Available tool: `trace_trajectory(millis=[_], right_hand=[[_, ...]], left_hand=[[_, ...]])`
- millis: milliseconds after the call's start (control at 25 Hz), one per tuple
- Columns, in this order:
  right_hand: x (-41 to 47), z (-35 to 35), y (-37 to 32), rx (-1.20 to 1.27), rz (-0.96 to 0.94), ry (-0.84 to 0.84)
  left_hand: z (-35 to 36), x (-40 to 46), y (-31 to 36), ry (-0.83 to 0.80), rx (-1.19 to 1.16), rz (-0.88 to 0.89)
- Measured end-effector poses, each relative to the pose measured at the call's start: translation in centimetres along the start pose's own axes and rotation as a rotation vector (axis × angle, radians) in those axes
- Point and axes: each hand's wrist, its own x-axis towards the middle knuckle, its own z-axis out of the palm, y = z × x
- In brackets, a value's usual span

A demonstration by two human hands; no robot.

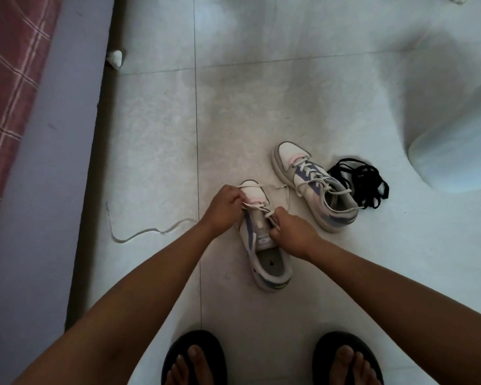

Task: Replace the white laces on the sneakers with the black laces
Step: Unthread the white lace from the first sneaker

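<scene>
Red-and-white checked bedding (9, 87) down the left edge of the frame, a lilac bed side (50, 173) beside it, a crumpled white scrap (115, 58) on the floor at the bed's foot near upper left.

Pale floor tiles (261, 79) across the rest. Lower left of centre: the loose end of a white lace (139, 234), trailing in a wavy line over the tiles toward the bed, its other end running behind the left forearm.

Centre: near sneaker (264, 245), white with purple side panels and a pink band behind the toe, toe toward the top of the frame, heel opening toward the viewer, tongue label showing. Only a few crossings of white lace at the toe end; lower eyelets bare. Left hand (224, 208) at the sneaker's left side by the toe, fingers curled and pinching a strand of white lace. Right hand (292, 232) at the right side of the tongue, fingers curled round another strand, pinching it. More lace looping off past the toe to the right.

Right of centre: second sneaker (314, 187), same colours, angled with toe to upper left, fully laced in white, resting on the tiles apart from both hands. Touching its right side, a tangled heap of black laces (364, 182) on the floor.

Far right: a large white rounded object (456, 151), blurred, kind not discernible.

Bottom edge: two bare feet in black sandals (193, 357).
</scene>
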Motion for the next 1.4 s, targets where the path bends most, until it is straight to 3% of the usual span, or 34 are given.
trace_trajectory(millis=[120,160,200,360,480,520,600,840,960,1080,1160,1200,1280,1400], right_hand=[[0.2,0.1,-0.2,-0.022,-0.013,-0.01],[0.2,0.2,-0.2,-0.025,-0.016,-0.008],[0.2,0.2,-0.2,-0.025,-0.016,-0.003],[0.0,0.2,-0.3,-0.058,-0.012,0.01],[0.1,0.2,-0.6,-0.093,-0.022,0.004],[0.0,0.1,-0.6,-0.098,-0.024,0.0],[0.1,0.1,-0.8,-0.105,-0.022,-0.011],[-0.1,0.0,-0.8,-0.105,-0.006,-0.004],[0.1,-0.1,-0.8,-0.106,-0.014,-0.022],[0.2,-0.2,-0.6,-0.082,-0.003,-0.029],[0.1,0.0,-0.9,-0.086,0.001,-0.039],[0.0,0.2,-1.0,-0.104,-0.002,-0.04],[-0.3,0.4,-1.2,-0.138,-0.032,0.004],[0.0,-0.3,-1.6,-0.002,-0.05,0.152]], left_hand=[[0.1,-0.5,0.3,0.005,-0.701,-0.395],[0.1,-0.6,0.2,-0.002,-0.777,-0.419],[0.0,-0.6,0.2,-0.019,-0.709,-0.378],[-1.2,0.8,1.5,-0.139,0.098,0.095],[-1.1,1.9,3.2,-0.251,0.954,0.54],[-0.7,2.2,3.6,-0.288,1.169,0.623],[-0.5,2.4,3.9,-0.296,1.339,0.636],[-1.4,2.1,3.2,-0.255,1.314,0.518],[-1.7,1.8,1.9,0.016,1.109,0.426],[-3.5,2.3,-0.3,0.308,0.59,-0.037],[-4.0,2.1,-1.7,0.279,0.284,-0.358],[-3.9,1.8,-2.1,0.207,0.274,-0.403],[-3.4,1.2,-2.0,0.087,0.494,-0.188],[-3.1,0.9,-0.8,0.024,0.724,0.362]])
